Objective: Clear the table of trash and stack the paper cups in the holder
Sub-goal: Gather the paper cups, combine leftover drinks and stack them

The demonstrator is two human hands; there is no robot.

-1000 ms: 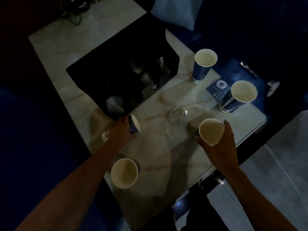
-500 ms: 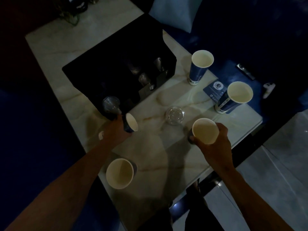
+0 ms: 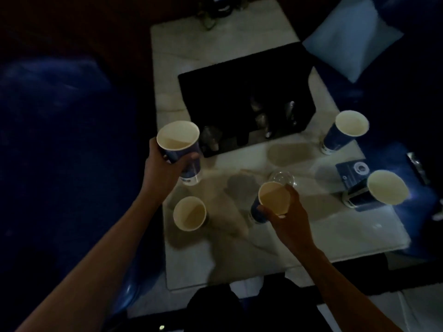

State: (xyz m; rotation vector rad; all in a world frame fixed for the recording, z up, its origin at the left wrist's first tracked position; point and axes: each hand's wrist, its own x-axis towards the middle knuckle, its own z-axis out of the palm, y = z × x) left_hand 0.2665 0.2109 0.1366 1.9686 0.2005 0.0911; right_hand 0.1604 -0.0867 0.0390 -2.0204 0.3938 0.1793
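My left hand (image 3: 165, 168) grips a blue paper cup (image 3: 178, 142), raised upright above the table's left side, in front of the black holder box (image 3: 239, 92). My right hand (image 3: 290, 219) holds a second blue paper cup (image 3: 273, 201), tilted toward me, over the middle of the marble table (image 3: 335, 236). A third cup (image 3: 189, 213) stands near the left edge below my left hand. Two more cups stand on the right: one (image 3: 345, 130) beside the box, one (image 3: 381, 190) at the right edge. A clear plastic lid (image 3: 282, 178) lies just beyond my right hand's cup.
A small blue card (image 3: 352, 171) lies near the right cups. Glass items (image 3: 261, 116) sit inside the black box. A pale cushion (image 3: 347, 37) lies at the back right, and dark blue seating (image 3: 60, 140) flanks the table on the left.
My left hand has lifted its cup from lying sideways to upright and higher. My right hand with its cup drifted slightly left. The view has swung, so the table sits differently in frame.
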